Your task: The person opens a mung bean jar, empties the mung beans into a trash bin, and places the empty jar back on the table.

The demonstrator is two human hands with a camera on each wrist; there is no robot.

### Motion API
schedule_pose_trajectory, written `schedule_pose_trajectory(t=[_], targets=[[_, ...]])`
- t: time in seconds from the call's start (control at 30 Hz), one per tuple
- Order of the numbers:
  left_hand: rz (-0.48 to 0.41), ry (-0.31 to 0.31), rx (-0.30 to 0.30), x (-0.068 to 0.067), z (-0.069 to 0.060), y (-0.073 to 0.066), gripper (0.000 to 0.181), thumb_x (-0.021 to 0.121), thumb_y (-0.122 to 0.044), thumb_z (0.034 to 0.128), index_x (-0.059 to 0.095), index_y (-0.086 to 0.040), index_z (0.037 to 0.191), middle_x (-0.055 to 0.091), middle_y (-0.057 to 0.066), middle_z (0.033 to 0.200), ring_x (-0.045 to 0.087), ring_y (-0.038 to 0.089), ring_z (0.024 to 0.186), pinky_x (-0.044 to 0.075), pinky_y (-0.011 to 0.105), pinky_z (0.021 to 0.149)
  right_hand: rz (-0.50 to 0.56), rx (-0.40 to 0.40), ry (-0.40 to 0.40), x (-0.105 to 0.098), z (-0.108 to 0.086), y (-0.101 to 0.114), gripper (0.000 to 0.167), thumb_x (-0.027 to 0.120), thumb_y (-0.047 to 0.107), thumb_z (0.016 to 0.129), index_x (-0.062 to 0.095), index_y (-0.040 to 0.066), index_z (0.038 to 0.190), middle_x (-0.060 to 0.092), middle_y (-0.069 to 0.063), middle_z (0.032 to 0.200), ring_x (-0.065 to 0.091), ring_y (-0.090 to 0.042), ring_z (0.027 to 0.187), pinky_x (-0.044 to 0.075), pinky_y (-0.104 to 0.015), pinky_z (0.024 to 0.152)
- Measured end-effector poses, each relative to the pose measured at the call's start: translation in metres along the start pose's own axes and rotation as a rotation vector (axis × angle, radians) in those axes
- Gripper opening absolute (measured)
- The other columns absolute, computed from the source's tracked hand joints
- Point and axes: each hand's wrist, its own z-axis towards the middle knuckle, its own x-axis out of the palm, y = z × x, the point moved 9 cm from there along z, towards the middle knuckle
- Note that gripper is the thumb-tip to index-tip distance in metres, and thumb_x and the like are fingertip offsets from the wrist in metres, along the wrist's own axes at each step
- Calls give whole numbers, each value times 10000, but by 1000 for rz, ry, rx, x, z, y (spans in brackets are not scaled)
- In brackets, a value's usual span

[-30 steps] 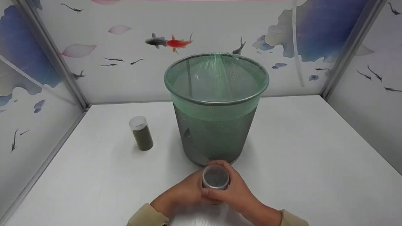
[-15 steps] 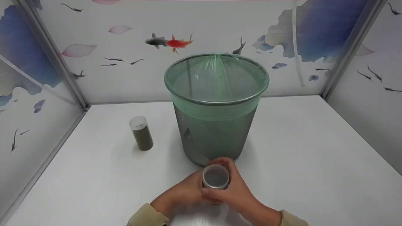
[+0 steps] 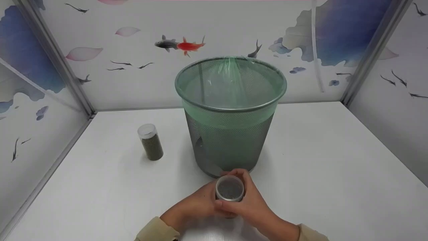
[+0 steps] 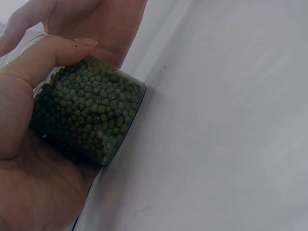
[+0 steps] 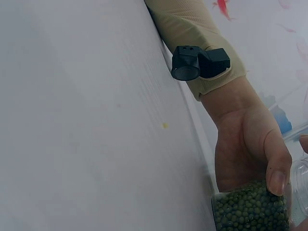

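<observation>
So a wire mesh wastebasket [image 3: 200, 155] stood smack beyond the hands, hiding part of the white table [image 3: 83, 187] behind it. Off to its left, well apart from the hands, a second clear jar [image 3: 152, 145] stood by itself, and printed koi [image 3: 189, 46] decorated the back wall. The basket had a green plastic liner [image 3: 230, 122] folded over its rim. The near jar [image 3: 229, 189], just in front of the basket, was packed with green mung beans [image 4: 91, 108]. The far one was mostly full of something dark green, too small to make out. Left hand [image 3: 200, 203] had its fingers curled round the near jar's body; right hand [image 3: 252, 204] had thumb and fingers wrapped round its top.
</observation>
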Motion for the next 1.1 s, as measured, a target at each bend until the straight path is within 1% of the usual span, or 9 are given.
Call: schedule_pose_trajectory(t=[0.13, 0.27, 0.37, 0.5, 0.67, 0.8, 0.93, 1.1], targets=[[2, -3, -1, 0, 0, 1, 754, 893, -115, 849, 518, -179, 1500, 605, -68, 1395, 564, 113, 1283, 418, 300, 1144, -6, -11, 2, -1, 1, 0, 705, 952, 229, 780, 506, 106, 1312, 579, -84, 1512, 526, -231, 1358, 373, -456, 1127], [-7, 0, 3, 0, 0, 1, 754, 894, -104, 846, 525, -181, 1499, 608, -64, 1397, 569, 115, 1284, 419, 304, 1151, -28, -23, 15, 0, 1, 2, 679, 943, 223, 796, 573, 115, 1355, 593, -102, 1472, 543, -237, 1314, 399, -452, 1099], [-7, 0, -1, 0, 0, 1, 747, 898, -97, 841, 538, -184, 1490, 619, -65, 1386, 579, 113, 1275, 427, 304, 1147, -40, -20, 26, 1, 1, 1, 683, 940, 235, 806, 594, 127, 1385, 609, -85, 1426, 552, -235, 1276, 409, -445, 1082], [6, 0, -6, -1, -1, 1, 739, 900, -105, 842, 541, -186, 1483, 622, -70, 1378, 582, 109, 1269, 430, 304, 1142, -42, -11, 28, 1, 1, 1, 695, 942, 245, 807, 589, 126, 1394, 623, -47, 1392, 557, -229, 1266, 406, -442, 1084], [11, -2, -28, 0, -2, 2, 742, 898, -123, 845, 534, -192, 1487, 620, -74, 1379, 582, 111, 1266, 430, 305, 1140, -38, 3, 35, 2, 0, 0, 725, 940, 256, 810, 571, 136, 1423, 602, -46, 1420, 550, -228, 1279, 408, -445, 1082], [5, -10, -47, -1, -3, 4, 766, 896, -119, 843, 512, -179, 1503, 612, -70, 1387, 572, 110, 1276, 422, 301, 1140, -43, -28, 26, 1, -1, 2, 785, 953, 235, 788, 533, 149, 1446, 577, -65, 1465, 535, -235, 1316, 392, -465, 1109], [-10, -9, -48, -1, -2, 4, 785, 894, -112, 845, 498, -171, 1521, 598, -59, 1409, 556, 120, 1295, 415, 309, 1147, -45, -47, 0, -1, 0, 3, 800, 965, 219, 765, 495, 145, 1409, 574, -71, 1486, 527, -234, 1338, 372, -473, 1129], [-28, -6, -51, -1, -1, 4, 797, 893, -113, 849, 490, -193, 1533, 583, -63, 1431, 540, 121, 1313, 402, 315, 1156, -35, -13, -18, -2, 0, 0, 795, 970, 231, 761, 458, 133, 1362, 573, -73, 1506, 522, -223, 1340, 365, -460, 1126]])
